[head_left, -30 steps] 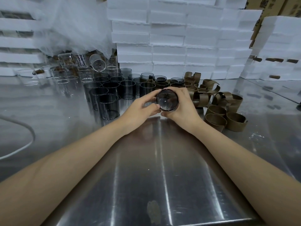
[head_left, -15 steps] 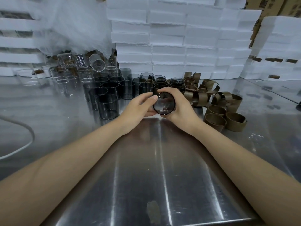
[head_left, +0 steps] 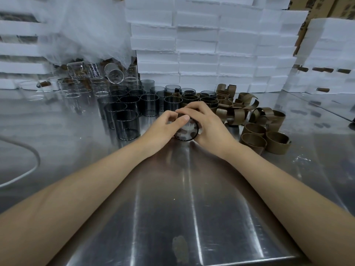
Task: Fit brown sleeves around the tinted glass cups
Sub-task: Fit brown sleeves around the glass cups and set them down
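Head view: a tinted glass cup lies on its side just above the steel worktop, its open mouth turned toward the camera, gripped between both hands. The left hand holds it from the left, fingers curled round the wall and the thumb laid across the upper rim. The right hand wraps it from the right, its fingers bent over the top of the cup so that their tips meet the left hand's fingers. The hands cover the cup's wall, so I cannot tell whether a sleeve is on it.

Left of the held cup and just behind it, a cluster of bare tinted cups stands upright on the worktop, packed close together. Right of the held cup lies a loose heap of brown sleeves, some closed into rings, others sprung open into curls. Directly behind the held cup, a few cups appear to wear brown bands.

Farther back and left of the held cup stand clear glass beakers, one tipped on its side, under a sheet of filmy plastic wrap. Behind the held cup rise stacks of white foam boxes. Well to its left a pale cable curves across the worktop.
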`<state>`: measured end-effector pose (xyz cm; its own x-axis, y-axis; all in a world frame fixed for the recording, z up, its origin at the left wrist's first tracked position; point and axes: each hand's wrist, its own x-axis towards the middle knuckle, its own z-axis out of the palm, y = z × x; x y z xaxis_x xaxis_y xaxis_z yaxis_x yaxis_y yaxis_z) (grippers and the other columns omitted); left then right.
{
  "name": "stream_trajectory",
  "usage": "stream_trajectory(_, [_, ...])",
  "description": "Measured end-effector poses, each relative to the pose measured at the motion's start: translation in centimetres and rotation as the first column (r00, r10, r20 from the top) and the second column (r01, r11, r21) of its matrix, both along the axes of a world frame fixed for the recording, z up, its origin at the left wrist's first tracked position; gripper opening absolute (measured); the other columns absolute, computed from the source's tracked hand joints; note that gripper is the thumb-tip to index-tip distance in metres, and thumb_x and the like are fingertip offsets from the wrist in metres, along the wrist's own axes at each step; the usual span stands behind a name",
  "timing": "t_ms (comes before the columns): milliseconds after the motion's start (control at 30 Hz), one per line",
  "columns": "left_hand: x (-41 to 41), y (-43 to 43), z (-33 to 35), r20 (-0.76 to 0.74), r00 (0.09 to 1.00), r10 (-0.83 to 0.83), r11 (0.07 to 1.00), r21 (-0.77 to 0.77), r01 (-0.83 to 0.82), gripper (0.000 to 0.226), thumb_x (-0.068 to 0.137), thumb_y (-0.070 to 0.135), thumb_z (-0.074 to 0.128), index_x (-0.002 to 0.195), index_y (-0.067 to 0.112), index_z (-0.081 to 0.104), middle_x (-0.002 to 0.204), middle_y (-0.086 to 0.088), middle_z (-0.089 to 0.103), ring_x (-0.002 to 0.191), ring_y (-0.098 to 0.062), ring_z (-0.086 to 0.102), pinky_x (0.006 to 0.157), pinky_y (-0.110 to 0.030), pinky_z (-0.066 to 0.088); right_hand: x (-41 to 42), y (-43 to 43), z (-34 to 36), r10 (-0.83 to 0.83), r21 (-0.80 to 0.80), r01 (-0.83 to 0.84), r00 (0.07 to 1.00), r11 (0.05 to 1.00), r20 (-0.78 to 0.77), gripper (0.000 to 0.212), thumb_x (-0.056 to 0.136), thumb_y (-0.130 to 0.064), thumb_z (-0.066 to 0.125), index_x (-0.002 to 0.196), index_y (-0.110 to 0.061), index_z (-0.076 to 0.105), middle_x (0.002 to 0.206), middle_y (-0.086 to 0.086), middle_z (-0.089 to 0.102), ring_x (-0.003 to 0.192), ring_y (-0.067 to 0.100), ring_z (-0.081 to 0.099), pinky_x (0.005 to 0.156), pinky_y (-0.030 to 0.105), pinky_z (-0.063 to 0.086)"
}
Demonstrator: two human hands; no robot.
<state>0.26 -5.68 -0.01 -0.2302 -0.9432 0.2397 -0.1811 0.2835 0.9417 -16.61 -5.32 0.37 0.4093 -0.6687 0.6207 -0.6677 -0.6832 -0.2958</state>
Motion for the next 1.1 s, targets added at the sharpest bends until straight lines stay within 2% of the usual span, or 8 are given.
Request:
stream_trajectory(200, [-0.06,-0.47,-0.23,0.108,0.994,0.035,0.999,-0.017,-0.034,0.059,0.073,0.057,0.066,0.119,0.02,0.056,0.116,0.005,0.065,0.109,-0.007,0.061,0.093,-0.024,0.047,0.01,0.3,0.06,-0.052,-0.021,0.051,0.996,0.998,-0.076,0.071,0.075,0.008,0.059,0.136,-0.029,0.051,0.129,-0.002,0.045,0.106,0.014,0.051,0.068,0.04,0.055])
stream_trajectory(333, [0.04,-0.15,-0.24,0.184,0.982,0.033,0.999,-0.034,-0.027,0.06,0.074,0.054,0.075,0.122,0.03,0.048,0.11,0.022,0.059,0.1,0.013,0.056,0.075,-0.008,0.043,0.29,0.27,-0.04,-0.094,-0.04,0.09,0.99,0.995,-0.105,0.072,0.075,0.004,0.063,0.136,-0.032,0.051,0.127,-0.003,0.044,0.095,0.006,0.046,0.06,0.033,0.051])
stream_trajectory(433, [0.16,-0.23,-0.33,0.183,0.983,0.029,0.999,-0.047,-0.02,0.068,0.068,0.053,0.08,0.124,0.029,0.05,0.111,0.021,0.061,0.1,0.012,0.057,0.078,-0.011,0.043,0.57,0.11,-0.14,-0.103,0.011,0.104,0.993,0.995,-0.053,0.07,0.072,0.005,0.061,0.133,-0.028,0.054,0.127,-0.002,0.045,0.096,0.008,0.047,0.068,0.034,0.051])
stream_trajectory(567, [0.07,-0.42,-0.51,0.174,0.985,0.012,0.997,-0.077,0.001,0.065,0.071,0.042,0.084,0.126,0.025,0.056,0.112,0.016,0.066,0.101,0.006,0.061,0.084,-0.013,0.046,0.68,0.07,-0.19,-0.101,0.13,0.087,0.989,0.988,0.105,0.063,0.072,0.003,0.067,0.128,-0.023,0.058,0.123,-0.006,0.048,0.111,0.011,0.052,0.09,0.022,0.045])
stream_trajectory(700, [-0.02,-0.51,-0.71,0.164,0.986,0.009,0.995,-0.097,0.007,0.056,0.071,0.034,0.086,0.12,0.03,0.059,0.107,0.016,0.068,0.093,0.006,0.064,0.079,-0.009,0.047,0.37,0.2,0.08,-0.098,0.216,0.041,0.961,0.975,0.26,0.061,0.068,-0.002,0.078,0.124,-0.016,0.061,0.121,-0.001,0.059,0.111,0.008,0.053,0.091,0.003,0.035])
stream_trajectory(867, [-0.17,-0.13,-0.41,0.139,0.99,0.015,0.992,-0.122,0.002,0.044,0.079,0.031,0.08,0.119,0.031,0.063,0.092,0.027,0.069,0.074,0.011,0.061,0.072,-0.004,0.042,0.4,-0.23,0.22,-0.152,0.41,-0.041,0.891,0.911,0.427,0.071,0.058,0.012,0.076,0.122,-0.015,0.062,0.113,0.0,0.067,0.107,0.016,0.062,0.093,0.03,0.05])
stream_trajectory(933, [-0.05,-0.05,-0.3,0.114,0.993,-0.008,0.992,-0.128,0.022,0.032,0.083,0.026,0.077,0.109,0.04,0.063,0.086,0.033,0.068,0.072,0.012,0.06,0.07,-0.003,0.043,0.35,-0.34,0.08,-0.138,0.436,-0.111,0.854,0.893,0.501,0.072,0.054,0.018,0.073,0.117,-0.015,0.064,0.106,-0.002,0.069,0.098,0.013,0.064,0.084,0.029,0.054])
stream_trajectory(1100, [-0.04,-0.18,-0.09,0.028,0.998,-0.06,0.995,-0.074,0.062,0.02,0.085,0.026,0.067,0.094,0.044,0.067,0.073,0.02,0.067,0.076,-0.004,0.06,0.079,-0.024,0.053,0.06,-0.63,-0.2,-0.113,0.451,-0.2,0.809,0.87,0.577,0.073,0.049,0.022,0.071,0.111,-0.017,0.065,0.102,-0.001,0.07,0.094,0.012,0.064,0.076,0.024,0.052])
